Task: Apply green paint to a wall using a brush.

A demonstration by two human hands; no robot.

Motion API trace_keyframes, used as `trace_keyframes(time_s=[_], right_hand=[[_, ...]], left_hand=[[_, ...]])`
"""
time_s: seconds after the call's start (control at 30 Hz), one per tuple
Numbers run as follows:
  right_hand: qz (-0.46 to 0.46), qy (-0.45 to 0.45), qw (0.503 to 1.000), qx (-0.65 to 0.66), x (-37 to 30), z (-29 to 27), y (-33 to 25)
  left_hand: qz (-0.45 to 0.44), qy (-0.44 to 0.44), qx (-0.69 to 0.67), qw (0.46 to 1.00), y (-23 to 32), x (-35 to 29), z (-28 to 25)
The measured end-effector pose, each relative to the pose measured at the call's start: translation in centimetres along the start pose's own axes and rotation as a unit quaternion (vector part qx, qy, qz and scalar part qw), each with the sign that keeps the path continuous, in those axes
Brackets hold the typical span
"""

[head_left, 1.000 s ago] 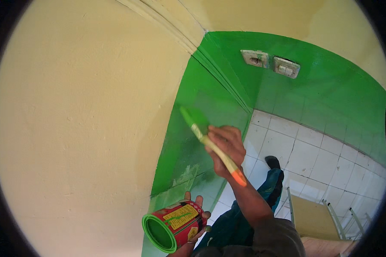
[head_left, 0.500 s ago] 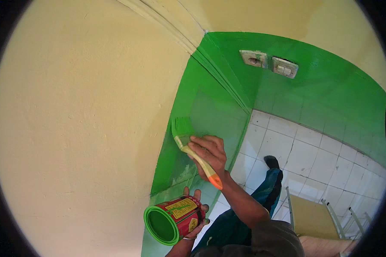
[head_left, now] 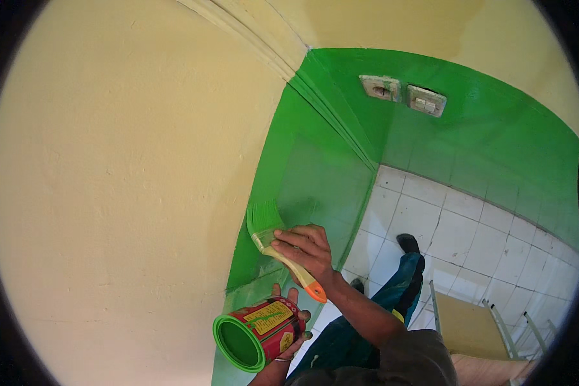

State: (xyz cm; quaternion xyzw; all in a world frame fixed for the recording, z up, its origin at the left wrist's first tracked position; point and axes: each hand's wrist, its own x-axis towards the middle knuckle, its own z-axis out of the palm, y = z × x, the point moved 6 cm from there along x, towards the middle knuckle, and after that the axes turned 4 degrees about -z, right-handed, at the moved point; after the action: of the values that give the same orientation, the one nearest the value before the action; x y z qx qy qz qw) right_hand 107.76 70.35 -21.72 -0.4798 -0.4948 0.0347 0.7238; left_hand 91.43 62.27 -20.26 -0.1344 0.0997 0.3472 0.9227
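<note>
My right hand (head_left: 307, 249) is closed round a paintbrush (head_left: 293, 265) with a pale wooden handle and an orange tip. Green-coated bristles press on the wall's green band (head_left: 315, 186), close to its border with the cream wall (head_left: 122, 180). Below, my left hand (head_left: 296, 344) grips a red paint can (head_left: 270, 327) from its far side and underneath, fingers spread around it. The can lies tilted, its open mouth toward the lower left, with green paint inside and on the rim. Fresh darker green runs along the border; duller green shows beside it.
A wall socket (head_left: 381, 89) and a light switch (head_left: 426, 101) sit on the adjoining green wall. White floor tiles (head_left: 457, 225) spread below, my legs (head_left: 392, 289) over them. At lower right stands a chair (head_left: 473, 325) with a tan panel and metal legs.
My right hand has drawn the brush down along the border, slightly to the left. The paint can has shifted a little left and down. A second foot now shows below my right wrist.
</note>
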Motion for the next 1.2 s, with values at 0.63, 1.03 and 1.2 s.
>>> trace_keyframes(time_s=[0.63, 1.03, 1.2], right_hand=[[0.285, -0.066, 0.885, 0.362, 1.1, -0.6, 5.6], [0.277, -0.040, 0.888, 0.364, 4.2, -0.2, 7.9], [0.273, 0.013, 0.891, 0.363, 5.1, -0.9, 8.1]], left_hand=[[0.000, -0.004, 0.016, 1.000, -0.5, -1.4, -0.1], [-0.010, 0.009, 0.042, 0.999, -0.3, -1.6, -0.5], [-0.014, 0.000, 0.035, 0.999, -0.5, -1.4, 0.0]])
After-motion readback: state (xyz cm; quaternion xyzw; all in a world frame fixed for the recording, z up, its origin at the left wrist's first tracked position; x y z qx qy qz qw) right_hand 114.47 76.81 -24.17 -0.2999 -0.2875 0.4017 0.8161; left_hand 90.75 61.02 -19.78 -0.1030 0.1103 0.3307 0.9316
